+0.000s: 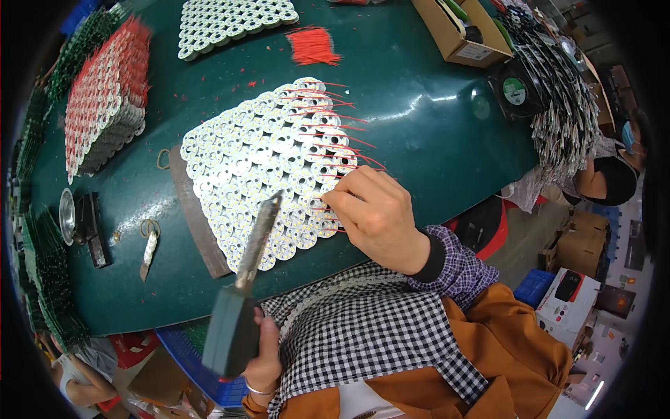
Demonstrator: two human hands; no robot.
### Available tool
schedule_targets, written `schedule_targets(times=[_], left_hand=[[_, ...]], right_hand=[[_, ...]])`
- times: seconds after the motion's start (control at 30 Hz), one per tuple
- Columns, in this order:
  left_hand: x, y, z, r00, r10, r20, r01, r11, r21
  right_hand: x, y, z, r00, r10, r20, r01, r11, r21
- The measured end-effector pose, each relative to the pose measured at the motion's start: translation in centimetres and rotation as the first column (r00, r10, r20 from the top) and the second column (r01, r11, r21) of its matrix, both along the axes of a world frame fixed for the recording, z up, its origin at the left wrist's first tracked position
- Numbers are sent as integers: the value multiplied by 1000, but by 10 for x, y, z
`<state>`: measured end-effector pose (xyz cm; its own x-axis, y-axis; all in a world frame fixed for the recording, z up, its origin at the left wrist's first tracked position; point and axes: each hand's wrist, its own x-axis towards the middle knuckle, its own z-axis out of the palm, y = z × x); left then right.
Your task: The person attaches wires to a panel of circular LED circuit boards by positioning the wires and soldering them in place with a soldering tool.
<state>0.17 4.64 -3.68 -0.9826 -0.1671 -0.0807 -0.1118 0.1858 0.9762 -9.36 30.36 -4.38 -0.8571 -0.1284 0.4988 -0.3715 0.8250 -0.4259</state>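
In front of me a panel of white round LED boards (244, 167) lies on the green table, with thin red wires (349, 126) sticking out along its right edge. My left hand (266, 353) is wrapped around the dark green handle of what looks like a soldering gun (234, 325). Its metal barrel points up over the panel's lower part, and the tip is blurred. At the lower right edge of the panel, my right hand (377, 216) has its fingertips pinched together against a board. Whatever lies between those fingertips is too small to make out.
A brown bar (199, 220) lies along the panel's left side. Further left are a stack of wired panels (105, 105), a small knife (149, 251) and a black stand with a metal dish (68, 216). Beyond lie red wires (313, 46), another panel (234, 21) and a cardboard box (467, 35).
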Motion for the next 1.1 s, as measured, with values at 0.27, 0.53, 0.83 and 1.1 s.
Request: schedule_targets(times=[0.27, 0.53, 0.83, 1.1], left_hand=[[-51, -48, 76, 699, -35, -714, -225, 938, -266], [-50, -11, 55, 952, 124, -278, -100, 990, 98], [-69, 40, 60, 978, 180, 106, -172, 982, -84], [-86, 33, 53, 985, 119, 122, -119, 993, -9]], right_hand=[[1, 5, 7, 1000, 12, 22, -13, 1000, 23], [-78, 70, 43, 997, -49, -65, 54, 995, 87], [-195, 100, -17, 999, 47, -7, -45, 983, 178], [-208, 95, -30, 990, 30, -140, 27, 923, 384]])
